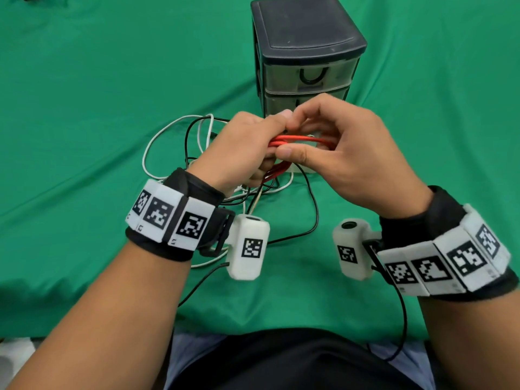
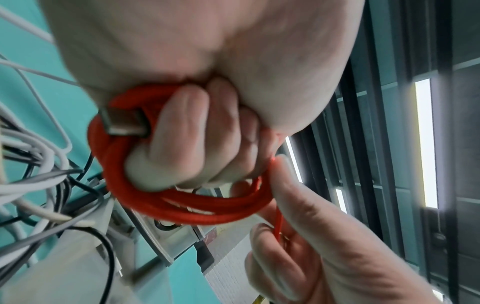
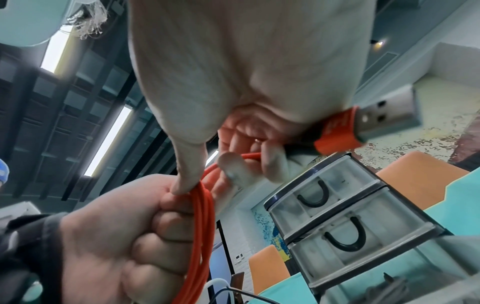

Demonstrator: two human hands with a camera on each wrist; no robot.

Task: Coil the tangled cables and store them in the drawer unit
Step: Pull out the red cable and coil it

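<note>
At the centre of the head view, just in front of the dark plastic drawer unit with translucent drawers (image 1: 306, 52), my left hand (image 1: 242, 142) is clenched in a fist around a coil of red braided cable (image 1: 298, 140), while my right hand (image 1: 346, 153) pinches the cable's free end between thumb and fingertips (image 3: 228, 164), its orange-collared USB plug with a metal shell (image 3: 369, 125) jutting out beyond the palm towards the right edge of the right wrist view. The coil is held above the green cloth-covered table (image 1: 84, 108), its long axis running roughly left to right across the frame between my two hands, and a second metal plug (image 2: 124, 121) lies tucked against the loops near my left fingers (image 2: 182, 139). To finish this step well, I judge I should keep the fist tight so the loops stay even, and wrap or tuck the tail snugly so the bundle does not spring open. A tangle of white and black cables (image 1: 180, 153) waits on the cloth at the centre left, beneath my left wrist. Both visible drawers look closed, so one must be opened before the coil goes in.
</note>
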